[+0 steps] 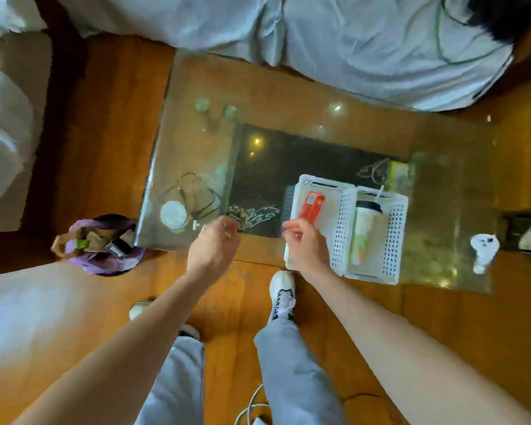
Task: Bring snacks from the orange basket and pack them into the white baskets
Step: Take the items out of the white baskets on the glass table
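Two white baskets stand side by side at the near edge of the glass table. In the left white basket (334, 191) lies a red snack packet (311, 206). My right hand (304, 243) is at the packet's near end, fingers curled onto it. The right white basket (396, 222) holds a tall white cup with a black lid (365, 231). My left hand (215, 245) hovers over the table's near edge, left of the baskets, with loosely spread fingers and nothing in it. The orange basket is out of view.
A purple bin (101, 245) full of rubbish stands on the wood floor left of the table. On the glass lie a round white lid (172, 213), a black cable (196, 194) and a white bottle (483, 250). My feet are near the table edge. A sheet-covered sofa is beyond.
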`<state>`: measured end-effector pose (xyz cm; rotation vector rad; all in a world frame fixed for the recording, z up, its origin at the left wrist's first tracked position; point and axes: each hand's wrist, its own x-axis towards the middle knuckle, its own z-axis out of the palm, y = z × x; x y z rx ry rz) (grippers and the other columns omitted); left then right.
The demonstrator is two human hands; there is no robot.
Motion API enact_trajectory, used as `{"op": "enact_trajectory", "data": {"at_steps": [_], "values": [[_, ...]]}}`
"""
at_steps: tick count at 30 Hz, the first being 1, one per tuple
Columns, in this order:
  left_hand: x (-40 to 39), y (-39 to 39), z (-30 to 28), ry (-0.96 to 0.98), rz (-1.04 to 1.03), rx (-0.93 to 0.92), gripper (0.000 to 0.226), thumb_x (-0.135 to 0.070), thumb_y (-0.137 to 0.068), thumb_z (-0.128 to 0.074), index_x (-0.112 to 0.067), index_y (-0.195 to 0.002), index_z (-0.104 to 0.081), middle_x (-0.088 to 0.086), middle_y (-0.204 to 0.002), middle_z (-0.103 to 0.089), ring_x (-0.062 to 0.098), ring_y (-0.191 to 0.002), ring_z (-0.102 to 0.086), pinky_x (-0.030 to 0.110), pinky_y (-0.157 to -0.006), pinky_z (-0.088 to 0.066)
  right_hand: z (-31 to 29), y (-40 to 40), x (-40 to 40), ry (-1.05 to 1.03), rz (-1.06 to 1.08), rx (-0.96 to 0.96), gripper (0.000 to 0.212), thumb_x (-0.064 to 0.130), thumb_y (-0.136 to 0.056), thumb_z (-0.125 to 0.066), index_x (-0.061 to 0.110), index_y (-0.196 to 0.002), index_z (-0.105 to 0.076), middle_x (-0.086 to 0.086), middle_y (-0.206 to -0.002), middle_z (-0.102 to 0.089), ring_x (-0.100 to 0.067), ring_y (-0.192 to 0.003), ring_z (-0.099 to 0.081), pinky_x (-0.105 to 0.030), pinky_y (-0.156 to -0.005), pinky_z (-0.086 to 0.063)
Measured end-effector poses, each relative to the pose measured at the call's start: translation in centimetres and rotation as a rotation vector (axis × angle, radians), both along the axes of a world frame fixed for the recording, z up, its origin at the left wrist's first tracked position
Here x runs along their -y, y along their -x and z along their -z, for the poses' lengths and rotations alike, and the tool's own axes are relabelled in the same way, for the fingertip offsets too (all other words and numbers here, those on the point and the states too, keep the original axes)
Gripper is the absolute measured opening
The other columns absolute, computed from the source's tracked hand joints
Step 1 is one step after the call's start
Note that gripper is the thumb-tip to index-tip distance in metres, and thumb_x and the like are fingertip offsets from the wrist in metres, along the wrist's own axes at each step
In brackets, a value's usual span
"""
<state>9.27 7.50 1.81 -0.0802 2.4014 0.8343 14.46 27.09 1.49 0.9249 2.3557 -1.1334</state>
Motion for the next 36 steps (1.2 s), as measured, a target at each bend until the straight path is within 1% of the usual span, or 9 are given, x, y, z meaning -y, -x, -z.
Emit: {"op": "enact_trajectory", "data": {"at_steps": [2, 5, 7, 10, 14, 22, 28, 34, 36], "values": [[-5.6, 0.2, -0.9, -0.004, 0.082, -0.027, 0.030, -0.027, -0.092, -0.049, -0.033, -0.116, -0.065, -0.002, -0.120, -0.067, 0.025, -0.098, -0.067, 0.036, -0.084, -0.054, -1.3, -1.2, -5.3, -0.090, 0.053, -0.009, 0.014, 0.033, -0.095, -0.056, 0.041, -0.106, -0.059, 0.018, -0.104, -0.067, -0.010, -0.092, -0.066, -0.031, -0.074, -0.053], [-12.8, -0.4, -0.2, 0.002, 0.214, -0.046, 0.034, -0.026, -0.091, -0.053, -0.029, -0.123, -0.062, -0.001, -0.126, -0.062, 0.024, -0.102, -0.066, 0.033, -0.080, -0.050, -1.4, -3.7, -12.4, -0.148, 0.125, 0.053, 0.036, 0.028, -0.095, -0.061, 0.033, -0.129, -0.051, 0.008, -0.126, -0.061, -0.018, -0.108, -0.063, -0.038, -0.088, -0.053], [-16.5, -1.2, 1.5, 0.078, 0.305, -0.023, 0.035, -0.030, -0.093, -0.054, -0.025, -0.128, -0.057, 0.003, -0.125, -0.058, 0.026, -0.103, -0.064, 0.037, -0.078, -0.051, -0.4, -5.2, -16.1, -0.174, 0.192, 0.096, 0.046, 0.030, -0.095, -0.065, 0.027, -0.137, -0.047, 0.003, -0.133, -0.057, -0.022, -0.115, -0.061, -0.036, -0.084, -0.050], [-20.3, -2.3, 4.8, 0.268, 0.309, -0.004, 0.036, -0.028, -0.095, -0.054, -0.013, -0.127, -0.046, 0.011, -0.115, -0.056, 0.031, -0.104, -0.059, 0.044, -0.078, -0.053, 2.3, -6.7, -19.6, -0.147, 0.253, 0.165, 0.054, 0.038, -0.093, -0.068, 0.021, -0.138, -0.044, -0.003, -0.132, -0.058, -0.025, -0.112, -0.062, -0.036, -0.082, -0.052], [-23.1, -2.9, 8.6, 0.446, 0.395, -0.046, 0.059, -0.025, -0.095, -0.056, -0.007, -0.144, -0.028, 0.014, -0.122, -0.056, 0.031, -0.111, -0.057, 0.042, -0.080, -0.056, 6.8, -7.3, -20.8, 0.013, 0.283, 0.267, 0.055, 0.037, -0.095, -0.065, 0.014, -0.135, -0.035, -0.010, -0.126, -0.059, -0.031, -0.101, -0.066, -0.050, -0.086, -0.058], [-24.5, -1.9, 12.3, 0.372, 0.306, 0.020, 0.057, -0.031, -0.094, -0.064, -0.003, -0.130, -0.030, 0.019, -0.115, -0.060, 0.038, -0.102, -0.064, 0.047, -0.082, -0.056, 11.6, -6.8, -21.3, 0.067, 0.273, 0.325, 0.074, 0.047, -0.087, -0.071, 0.012, -0.138, -0.030, -0.010, -0.128, -0.057, -0.033, -0.106, -0.063, -0.049, -0.088, -0.057], [-25.0, -1.0, 12.5, 0.283, 0.278, 0.084, 0.055, -0.032, -0.094, -0.062, -0.007, -0.131, -0.029, 0.019, -0.114, -0.059, 0.038, -0.097, -0.066, 0.048, -0.085, -0.057, 11.7, -6.8, -22.1, 0.041, 0.199, 0.342, 0.064, 0.051, -0.089, -0.068, 0.012, -0.131, -0.041, -0.007, -0.122, -0.061, -0.028, -0.098, -0.066, -0.037, -0.072, -0.056], [-22.8, -1.1, 8.2, 0.168, 0.056, 0.105, 0.056, -0.047, -0.081, -0.066, -0.016, -0.122, -0.044, 0.005, -0.106, -0.051, 0.025, -0.086, -0.061, 0.040, -0.076, -0.057, 8.8, -7.5, -21.2, 0.049, 0.403, 0.136, 0.061, 0.040, -0.087, -0.074, 0.014, -0.131, -0.040, -0.008, -0.126, -0.063, -0.023, -0.094, -0.066, -0.026, -0.062, -0.052], [-20.3, -1.6, 6.0, 0.100, -0.006, 0.095, 0.054, -0.049, -0.075, -0.066, -0.022, -0.117, -0.044, 0.000, -0.100, -0.055, 0.019, -0.080, -0.062, 0.038, -0.071, -0.057, 7.0, -7.4, -19.6, 0.004, 0.443, 0.054, 0.065, 0.040, -0.086, -0.076, 0.013, -0.133, -0.040, -0.009, -0.127, -0.062, -0.027, -0.102, -0.067, -0.032, -0.069, -0.058]]}}
